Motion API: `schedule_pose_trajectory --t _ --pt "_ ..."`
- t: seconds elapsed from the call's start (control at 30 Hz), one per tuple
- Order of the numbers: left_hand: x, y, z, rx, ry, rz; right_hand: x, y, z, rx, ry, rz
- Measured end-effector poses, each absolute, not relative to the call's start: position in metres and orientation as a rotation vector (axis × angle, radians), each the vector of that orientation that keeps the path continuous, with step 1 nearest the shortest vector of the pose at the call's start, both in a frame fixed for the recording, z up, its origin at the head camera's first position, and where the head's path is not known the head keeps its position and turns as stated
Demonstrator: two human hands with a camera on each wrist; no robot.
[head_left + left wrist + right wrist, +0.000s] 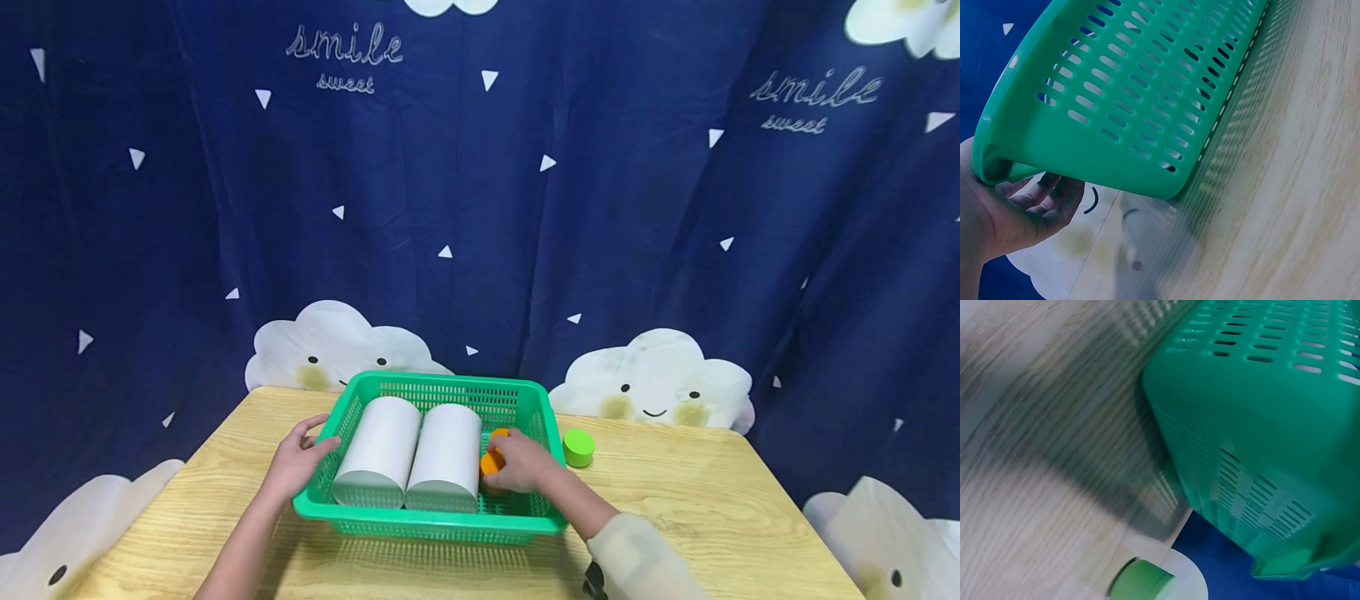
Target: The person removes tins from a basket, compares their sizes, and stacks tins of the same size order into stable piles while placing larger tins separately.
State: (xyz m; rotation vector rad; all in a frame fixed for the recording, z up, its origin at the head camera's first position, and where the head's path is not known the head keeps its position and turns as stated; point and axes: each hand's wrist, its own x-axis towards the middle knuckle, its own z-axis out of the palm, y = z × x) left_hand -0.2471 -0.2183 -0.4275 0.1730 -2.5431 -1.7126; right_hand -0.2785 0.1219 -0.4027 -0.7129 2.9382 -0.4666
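The nearer orange block (491, 462) is inside the basket (435, 518), toward its right end, pinched by the right hand (522, 464), a second orange block (500, 432) just beyond. A light pinch clear of the basket's white rolls (445, 450) should serve best, the left hand (291, 460), curled round the basket's left rim, steadying it. Outside the basket's right side stands a green block (578, 448).

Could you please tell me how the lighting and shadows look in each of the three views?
Head view: bright and fairly even, with a patterned shadow on the wooden table along the near side of the green plastic basket; left wrist view: dimmer and cooler, with a small glint on the basket's rim; right wrist view: also dim, with a broad, soft-edged shadow beside the basket.
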Motion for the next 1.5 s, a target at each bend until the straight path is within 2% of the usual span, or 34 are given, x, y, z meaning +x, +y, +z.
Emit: schedule_pose_trajectory --t 1.5 --pt "-0.247 -0.218 -0.426 0.183 -2.528 -1.746 -0.277 0.145 -0.352 -0.648 3.038 -0.601"
